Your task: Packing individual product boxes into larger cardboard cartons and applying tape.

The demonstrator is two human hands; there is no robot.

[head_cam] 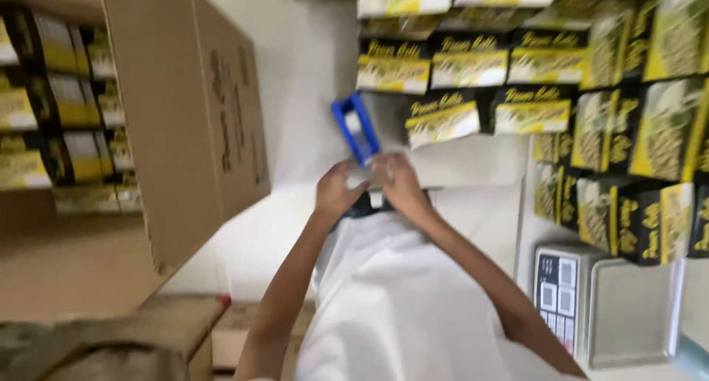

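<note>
Both my hands meet in the middle of the view, over a white table. My left hand and my right hand are closed together around a small clear thing, too blurred to name. Just above my fingers stands a blue tape dispenser, tilted; I cannot tell whether a hand touches it. My white garment fills the lower middle.
A large open cardboard carton on the left holds several black-and-yellow boxes. More such boxes are stacked at the top and right. A grey weighing scale sits at the lower right. A brown carton flap lies at the lower left.
</note>
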